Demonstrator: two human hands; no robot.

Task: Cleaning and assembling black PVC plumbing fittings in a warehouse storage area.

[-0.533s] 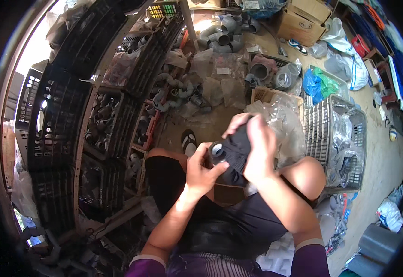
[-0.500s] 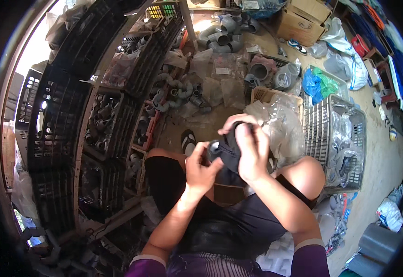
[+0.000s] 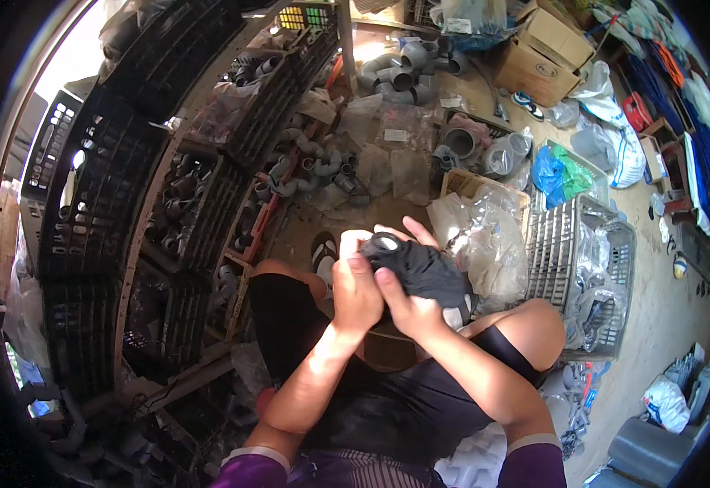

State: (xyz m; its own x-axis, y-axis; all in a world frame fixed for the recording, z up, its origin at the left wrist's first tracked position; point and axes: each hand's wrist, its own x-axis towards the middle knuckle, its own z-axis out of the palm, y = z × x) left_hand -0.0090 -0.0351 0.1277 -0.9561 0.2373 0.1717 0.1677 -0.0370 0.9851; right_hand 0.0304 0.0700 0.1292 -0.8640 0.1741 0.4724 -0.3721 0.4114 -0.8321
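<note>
A black cloth is bunched up between my two hands, in front of my knees. Near its upper left end a small round, pale-centred part shows; what it belongs to is mostly hidden. My left hand closes on that end, its thumb pointing up. My right hand grips the cloth from below with the thumb along its near side, while some fingertips stick out beyond its far edge. A pale patch shows at the cloth's lower right end.
Black crates of fittings fill the rack on my left. Grey pipe elbows and clear bags lie ahead. To my right stand a beige crate with clear plastic and a grey crate. A cardboard box sits farther back.
The black cloth has turned from upright to slanting down to the right and looks more spread out. My right hand has moved lower, from its top to its near side.
</note>
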